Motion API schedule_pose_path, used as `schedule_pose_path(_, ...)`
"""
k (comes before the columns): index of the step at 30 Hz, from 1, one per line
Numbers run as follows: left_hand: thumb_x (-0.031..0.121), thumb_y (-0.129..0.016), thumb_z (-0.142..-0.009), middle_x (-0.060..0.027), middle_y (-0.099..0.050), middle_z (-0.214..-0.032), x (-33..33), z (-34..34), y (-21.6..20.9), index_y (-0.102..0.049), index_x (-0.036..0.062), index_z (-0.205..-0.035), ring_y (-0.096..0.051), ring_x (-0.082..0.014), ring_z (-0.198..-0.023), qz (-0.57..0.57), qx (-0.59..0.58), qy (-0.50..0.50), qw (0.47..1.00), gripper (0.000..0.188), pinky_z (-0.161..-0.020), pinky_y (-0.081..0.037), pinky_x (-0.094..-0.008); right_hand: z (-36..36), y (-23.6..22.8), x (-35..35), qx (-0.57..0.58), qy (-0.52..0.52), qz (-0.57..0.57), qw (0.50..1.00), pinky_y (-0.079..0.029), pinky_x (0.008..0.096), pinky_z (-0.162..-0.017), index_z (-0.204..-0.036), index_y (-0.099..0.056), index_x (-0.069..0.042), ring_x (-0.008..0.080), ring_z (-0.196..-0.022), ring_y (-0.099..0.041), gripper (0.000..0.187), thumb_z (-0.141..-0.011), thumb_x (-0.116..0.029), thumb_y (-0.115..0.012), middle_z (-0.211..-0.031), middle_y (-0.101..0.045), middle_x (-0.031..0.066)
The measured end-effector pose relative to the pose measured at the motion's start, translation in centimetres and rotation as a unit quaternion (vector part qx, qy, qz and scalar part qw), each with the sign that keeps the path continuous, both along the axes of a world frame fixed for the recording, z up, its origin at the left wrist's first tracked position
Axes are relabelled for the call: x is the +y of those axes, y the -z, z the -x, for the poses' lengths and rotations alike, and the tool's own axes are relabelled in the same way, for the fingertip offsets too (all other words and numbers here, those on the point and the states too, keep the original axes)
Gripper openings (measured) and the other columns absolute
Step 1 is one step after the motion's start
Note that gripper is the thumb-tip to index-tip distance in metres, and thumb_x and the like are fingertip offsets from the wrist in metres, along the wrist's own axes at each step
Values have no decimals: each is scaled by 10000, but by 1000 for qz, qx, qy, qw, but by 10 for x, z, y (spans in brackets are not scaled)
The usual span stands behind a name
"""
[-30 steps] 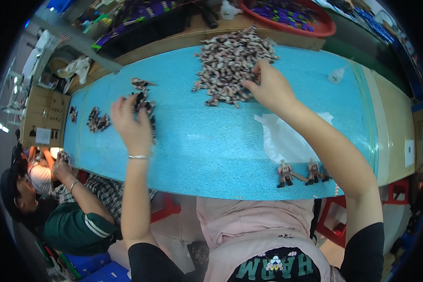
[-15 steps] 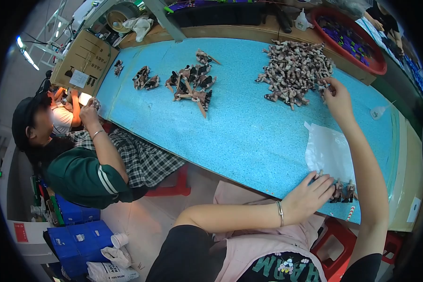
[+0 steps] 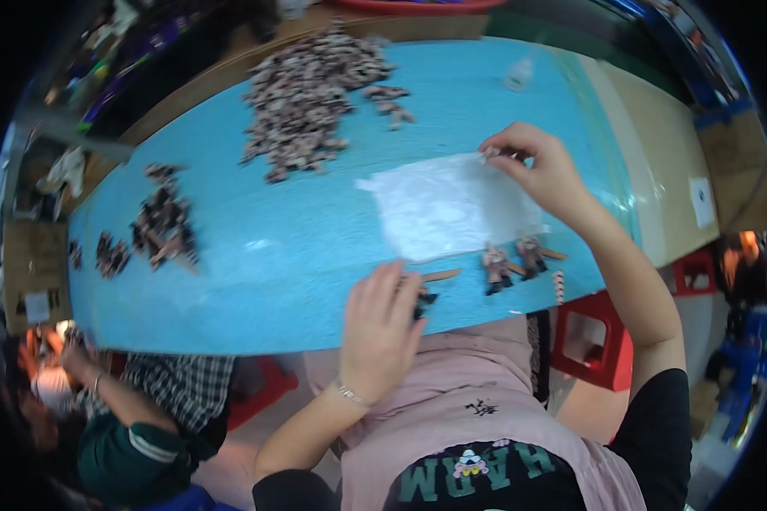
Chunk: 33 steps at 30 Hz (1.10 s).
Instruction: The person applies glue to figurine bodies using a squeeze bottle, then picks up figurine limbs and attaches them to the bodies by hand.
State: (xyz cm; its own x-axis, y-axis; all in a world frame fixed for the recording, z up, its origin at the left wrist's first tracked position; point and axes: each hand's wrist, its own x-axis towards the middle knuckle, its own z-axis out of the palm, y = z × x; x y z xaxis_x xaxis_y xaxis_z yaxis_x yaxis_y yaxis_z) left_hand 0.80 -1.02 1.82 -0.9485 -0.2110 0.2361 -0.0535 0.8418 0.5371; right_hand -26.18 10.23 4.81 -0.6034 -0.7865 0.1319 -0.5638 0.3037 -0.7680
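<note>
My left hand (image 3: pixel 378 332) is at the table's near edge, its fingers closed over a small figurine (image 3: pixel 422 298) with a tan stick-like part poking out to the right. The fingers hide most of that figurine. Over the far right corner of a white plastic sheet (image 3: pixel 452 209), my right hand (image 3: pixel 528 166) pinches a small pale and dark figurine piece (image 3: pixel 493 154). Two more figurines, one nearer my left hand (image 3: pixel 496 268) and one farther right (image 3: pixel 531 255), lie along the sheet's near side. A red-and-white striped stick (image 3: pixel 558 287) lies to their right.
A large pile of small figurine pieces (image 3: pixel 315 94) covers the far middle of the blue table (image 3: pixel 290 289). Smaller clusters (image 3: pixel 164 226) lie on the left. A small white bottle (image 3: pixel 518 75) stands far right. A person in a green sleeve (image 3: pixel 141 443) sits at left.
My view has turned to the right. My right hand has come back from the pile's edge to the sheet with a piece. My left hand and its figurine sit farther from the other two.
</note>
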Motion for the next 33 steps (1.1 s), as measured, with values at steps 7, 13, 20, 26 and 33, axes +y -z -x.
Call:
schedule_pose_path(7,66,-691,-710,-227,-444,-1297,-3,-9,9,-438,-12,-1304,-471,-391,-1124,-27,9,2,1000,651,-968,-353,-466,-22,9,26,91,-18,-39,995,-467,332,-716,-944,-669,-9,257,-818,-589,173,-775,-42,-667,-837,-614,119)
schedule_pose_path(13,41,-682,-703,-222,-440,-1313,3,-9,9,-440,-14,-1295,-472,-382,-1144,-29,8,-23,999,642,-980,-350,-470,-28,17,7,179,-70,-45,980,-464,401,-748,-869,-671,-10,310,-861,-577,135,-747,-61,-648,-839,-621,123)
schedule_pose_path(20,6,-657,-699,-247,-496,-1247,3,-11,9,-474,-32,-1243,-501,-406,-1112,-15,29,-32,999,575,-950,-376,-461,-30,8,10,169,-52,-70,982,-475,397,-711,-884,-666,-8,313,-817,-590,132,-766,-56,-634,-831,-623,137)
schedule_pose_path(26,1,-683,-683,-208,-518,-1246,0,-23,4,-467,-23,-1255,-539,-360,-1095,-104,37,-34,993,611,-936,-419,-422,-64,-13,22,-257,42,9,965,-480,271,-622,-1010,-612,44,144,-706,-590,194,-888,-102,-569,-867,-645,77)
schedule_pose_path(33,19,-664,-739,-181,-540,-1224,7,-33,-8,-449,-39,-1262,-567,-277,-1093,-288,-41,-21,957,569,-939,-449,-360,-141,1,40,-398,-26,46,916,-452,242,-699,-1072,-609,33,113,-787,-552,216,-915,-89,-523,-885,-618,61)
